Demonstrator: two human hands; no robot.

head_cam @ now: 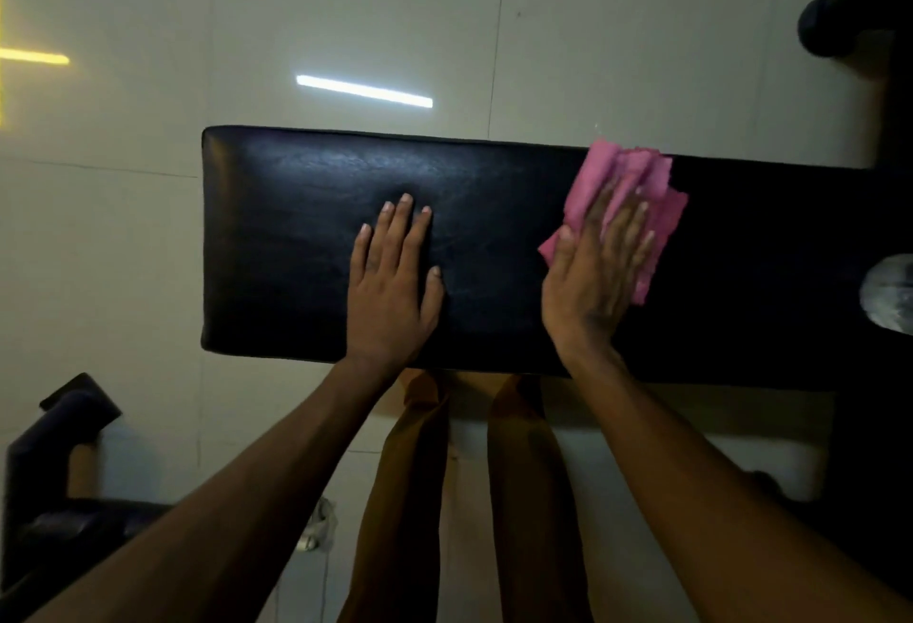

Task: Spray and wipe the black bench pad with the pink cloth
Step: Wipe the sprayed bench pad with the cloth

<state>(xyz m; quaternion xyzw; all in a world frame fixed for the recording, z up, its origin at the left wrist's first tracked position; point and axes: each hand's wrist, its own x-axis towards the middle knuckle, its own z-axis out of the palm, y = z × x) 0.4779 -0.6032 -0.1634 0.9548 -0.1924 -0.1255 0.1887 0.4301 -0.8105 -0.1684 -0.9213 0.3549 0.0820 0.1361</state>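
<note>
Two bare forearms reach up from the near edge, one from the near left and one from the near right, with the person's brown trouser legs showing between them over the pale tiled floor. Beyond the legs, the black bench pad runs across the middle from left to right, its left end rounded and glossy, its right end fading into shadow.

On the pad, the left hand lies flat, palm down, fingers spread and straight, holding nothing. Just right of it, not touching, the right hand presses flat on the pink cloth, fingers stretched out over it rather than curled around it. That cloth is crumpled and lies on the pad toward its far edge, right of centre; part of it sticks out past the fingertips on the far side and a corner shows at the left of the palm.

Far right, a dark padded roller juts in from the corner. At the right edge, near the pad's near side, sits a pale grey round thing; what it is cannot be told. Near left stands dark gym equipment. White and yellow light strips reflect in the far floor tiles.
</note>
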